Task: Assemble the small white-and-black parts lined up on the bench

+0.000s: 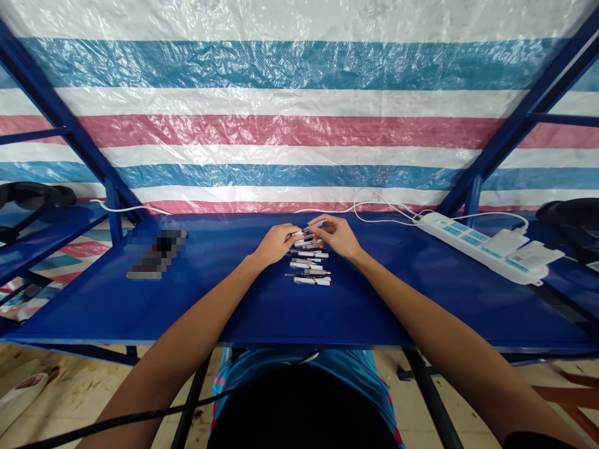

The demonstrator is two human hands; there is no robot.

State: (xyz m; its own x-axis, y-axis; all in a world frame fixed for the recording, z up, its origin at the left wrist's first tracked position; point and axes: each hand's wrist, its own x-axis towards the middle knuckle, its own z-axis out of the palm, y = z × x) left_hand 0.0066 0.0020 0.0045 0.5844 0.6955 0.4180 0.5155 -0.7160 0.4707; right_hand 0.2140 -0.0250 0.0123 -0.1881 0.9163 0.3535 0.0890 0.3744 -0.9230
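Both my hands are close together at the far middle of the blue table [234, 299]. My left hand [274, 244] and my right hand [336, 237] pinch a slim white part [314, 226] between their fingertips. Just below them lies a loose column of small white parts with dark tips [309, 265], running toward me. The upper end of that column is partly hidden under my left hand. I cannot make out exactly what the parts are.
A white power strip [482, 243] with white plugs lies at the table's right, and white cables [374, 209] run along the back edge. A pixelated patch [156, 252] covers something at the left. Blue steel frame posts [472, 199] stand at the table's back corners, before a striped tarp.
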